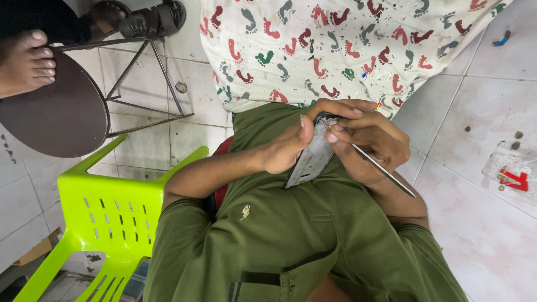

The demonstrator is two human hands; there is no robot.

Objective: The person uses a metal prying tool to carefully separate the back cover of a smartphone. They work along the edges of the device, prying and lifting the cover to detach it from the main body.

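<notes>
My left hand (pixel 288 148) grips the opened phone frame (pixel 310 159) over my lap. Right hand (pixel 369 142) pinches a thin metal tool (pixel 383 170), tip at the top edge (contact hidden). Mid-prying, I'd say; next needs gentle, steady leverage.

Between the fingers of the left hand (pixel 288 146) sits a phone frame (pixel 312 158), a thin grey panel with a dull metallic sheen and small cut-outs. Pinched in the right hand's (pixel 373 144) fingertips, a slim tool (pixel 383 170) looks like polished steel, bright along its shaft. Beyond the fingers lies soft matt cloth (pixel 335 45) printed with coloured footprints. Under the wrists, the olive shirt (pixel 291 235) is matt woven cotton. Nearby, the lime chair (pixel 109 218) is glossy moulded plastic.
</notes>
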